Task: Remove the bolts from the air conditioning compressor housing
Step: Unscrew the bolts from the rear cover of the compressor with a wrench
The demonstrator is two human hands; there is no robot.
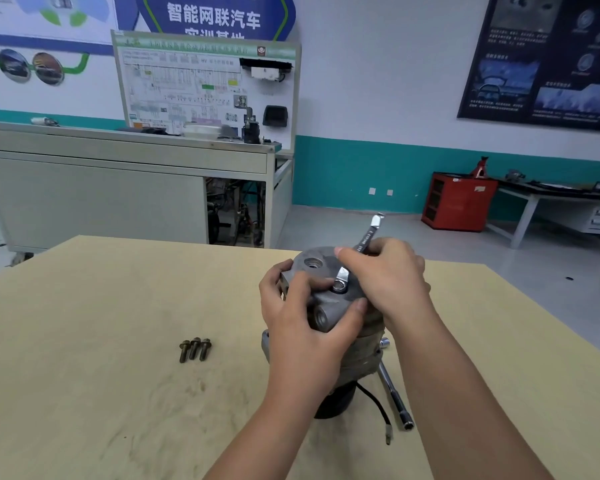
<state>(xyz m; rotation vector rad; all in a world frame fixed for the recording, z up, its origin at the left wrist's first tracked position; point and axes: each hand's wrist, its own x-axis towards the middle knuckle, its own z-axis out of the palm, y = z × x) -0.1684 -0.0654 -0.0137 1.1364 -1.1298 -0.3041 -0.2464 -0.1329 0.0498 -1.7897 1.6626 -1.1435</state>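
Observation:
The grey compressor stands upright on the wooden table. My left hand wraps around the upper housing from the front, thumb and fingers pressed on it. A chrome wrench is gripped in my right hand, its ring end sitting over a bolt on the top face. The wrench handle points up and away from me. Three removed bolts lie side by side on the table to the left of the compressor.
A socket extension bar and the compressor's black cable lie on the table at the right of its base. Beyond the table stand a grey training bench, a red cabinet and a side table.

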